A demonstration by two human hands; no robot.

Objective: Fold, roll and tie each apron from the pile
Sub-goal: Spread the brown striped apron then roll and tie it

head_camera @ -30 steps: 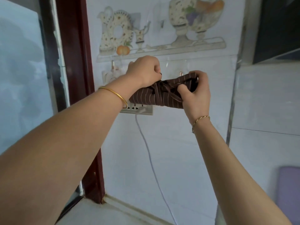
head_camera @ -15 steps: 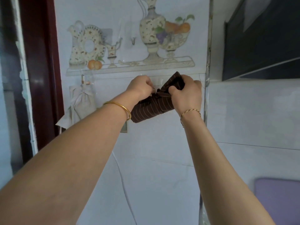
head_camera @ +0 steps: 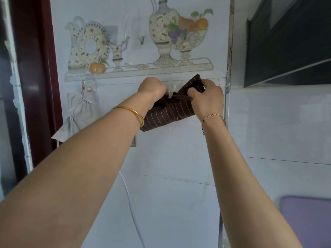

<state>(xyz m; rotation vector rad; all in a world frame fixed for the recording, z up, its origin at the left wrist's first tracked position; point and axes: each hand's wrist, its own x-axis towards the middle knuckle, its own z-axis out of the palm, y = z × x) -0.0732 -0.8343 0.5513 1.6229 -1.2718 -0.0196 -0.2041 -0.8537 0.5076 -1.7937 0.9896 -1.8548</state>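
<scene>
two hands work at one rolled apron (head_camera: 168, 113), a brown bundle with thin pale stripes held up at arm's length close to a tiled wall (head_camera: 179, 158) bearing a painted still life of jugs and fruit. the left hand (head_camera: 152, 90) is curled tight at the knot where the ties cross the roll, apparently pinching a tie end, though its fingertips are hidden behind the knuckles. the right hand (head_camera: 206, 99) grips the upper end of the roll, thumb hooked over the knot. compared with a second ago, the bundle has swung from nearly level to a slant, its right end raised and its left end dropped below the left wrist, while the two hands have drawn closer together over the knot. that suggests the tie is being cinched and this apron is near finished. a pale cloth bag (head_camera: 80, 111) hangs from a hook on the wall to the left, just beside a dark red door frame (head_camera: 35, 68). no pile of aprons is in view.
</scene>
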